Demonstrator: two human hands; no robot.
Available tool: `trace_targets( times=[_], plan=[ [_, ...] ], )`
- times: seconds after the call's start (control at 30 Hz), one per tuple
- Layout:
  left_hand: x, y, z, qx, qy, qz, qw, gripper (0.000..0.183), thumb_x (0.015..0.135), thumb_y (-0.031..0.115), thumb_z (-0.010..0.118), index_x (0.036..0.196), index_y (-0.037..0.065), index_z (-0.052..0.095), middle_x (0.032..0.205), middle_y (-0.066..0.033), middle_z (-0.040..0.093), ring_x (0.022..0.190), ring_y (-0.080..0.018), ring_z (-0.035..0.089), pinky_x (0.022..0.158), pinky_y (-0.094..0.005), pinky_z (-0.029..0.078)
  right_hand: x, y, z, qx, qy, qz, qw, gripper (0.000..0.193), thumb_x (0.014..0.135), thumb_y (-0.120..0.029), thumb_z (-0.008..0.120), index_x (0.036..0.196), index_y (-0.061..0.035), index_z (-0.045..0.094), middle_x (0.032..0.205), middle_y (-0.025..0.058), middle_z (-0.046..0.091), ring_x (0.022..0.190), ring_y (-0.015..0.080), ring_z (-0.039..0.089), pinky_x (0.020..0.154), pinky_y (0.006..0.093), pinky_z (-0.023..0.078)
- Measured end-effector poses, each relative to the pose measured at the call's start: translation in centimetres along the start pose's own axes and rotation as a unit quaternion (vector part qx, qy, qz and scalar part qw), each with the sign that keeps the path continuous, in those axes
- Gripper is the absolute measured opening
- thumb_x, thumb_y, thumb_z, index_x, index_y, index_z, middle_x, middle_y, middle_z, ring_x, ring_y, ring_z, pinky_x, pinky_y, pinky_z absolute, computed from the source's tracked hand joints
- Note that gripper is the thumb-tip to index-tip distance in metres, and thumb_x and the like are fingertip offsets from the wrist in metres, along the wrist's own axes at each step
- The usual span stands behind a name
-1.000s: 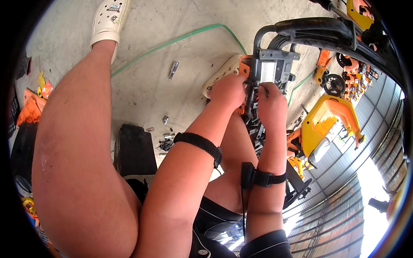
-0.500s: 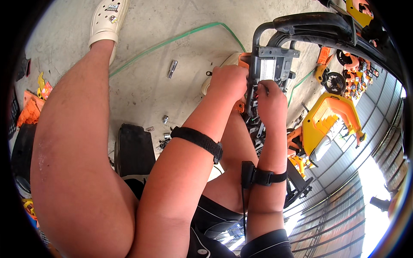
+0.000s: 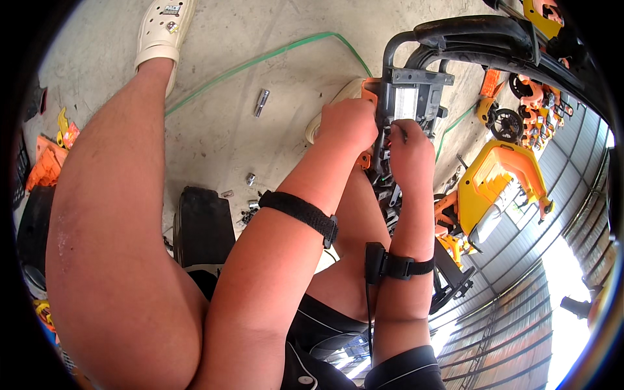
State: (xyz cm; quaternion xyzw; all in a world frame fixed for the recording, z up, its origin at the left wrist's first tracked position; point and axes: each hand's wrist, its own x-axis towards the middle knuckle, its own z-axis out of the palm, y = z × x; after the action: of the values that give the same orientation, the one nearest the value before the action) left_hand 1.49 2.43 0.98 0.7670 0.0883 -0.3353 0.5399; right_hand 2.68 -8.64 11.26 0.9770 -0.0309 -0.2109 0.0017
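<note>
My left hand is closed beside the left side of a black metal vehicle frame. Its fingers face away, so what it grips is hidden. Close by on the right, my right hand is closed too, thumb and forefinger pinched against the frame's lower part. Whatever sits in that pinch is too small to make out. Just above the right hand is a dark unit with a white label, set within the frame. An orange panel shows between my left hand and the frame.
On the concrete floor lie a metal socket-like cylinder, a smaller metal socket and a green hose. A black padded block stands near my leg. At right are a yellow-orange body panel and a black wheel.
A small dark piece that stuck out to the left of my left hand no longer shows. Both hands stay at the frame, with only slight shifts.
</note>
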Motion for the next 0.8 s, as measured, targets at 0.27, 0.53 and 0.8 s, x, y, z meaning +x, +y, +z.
trace_targets(
  times=[0.27, 0.53, 0.8],
  plan=[
    [-1.0, -0.1, 4.4, -0.162, 0.038, -0.084, 0.982, 0.022, 0.094, 0.026, 0.070, 0.108, 0.010, 0.077, 0.103, -0.0126, 0.076, 0.100, -0.0331, 0.072, 0.087, -0.0454, 0.055, 0.0, -0.5, -0.2, 0.005, -0.012, 0.022, 1.000, 0.022, 0.101, -0.022, 0.060, 0.107, -0.0053, 0.073, 0.099, 0.0223, 0.074, 0.093, 0.0441, 0.071, 0.081, 0.0500, 0.055],
    [-0.6, -1.4, 4.4, -0.202, 0.028, -0.113, 0.972, 0.021, 0.097, 0.024, 0.066, 0.110, 0.012, 0.076, 0.105, -0.0137, 0.077, 0.100, -0.0341, 0.071, 0.088, -0.0443, 0.054, 0.3, 0.2, 0.1, -0.005, -0.007, 0.002, 1.000, 0.021, 0.100, -0.022, 0.061, 0.106, -0.0053, 0.073, 0.097, 0.0217, 0.074, 0.091, 0.0440, 0.070, 0.079, 0.0495, 0.055],
    [-0.3, -1.9, 3.0, -0.036, 0.142, 0.044, 0.988, 0.018, 0.094, 0.021, 0.065, 0.105, 0.019, 0.079, 0.096, -0.0089, 0.073, 0.098, -0.0333, 0.068, 0.089, -0.0512, 0.050, 0.2, 0.2, 0.2, 0.007, -0.010, 0.005, 1.000, 0.021, 0.101, -0.021, 0.060, 0.106, -0.0040, 0.072, 0.097, 0.0223, 0.074, 0.092, 0.0437, 0.070, 0.080, 0.0498, 0.055]
  ],
)
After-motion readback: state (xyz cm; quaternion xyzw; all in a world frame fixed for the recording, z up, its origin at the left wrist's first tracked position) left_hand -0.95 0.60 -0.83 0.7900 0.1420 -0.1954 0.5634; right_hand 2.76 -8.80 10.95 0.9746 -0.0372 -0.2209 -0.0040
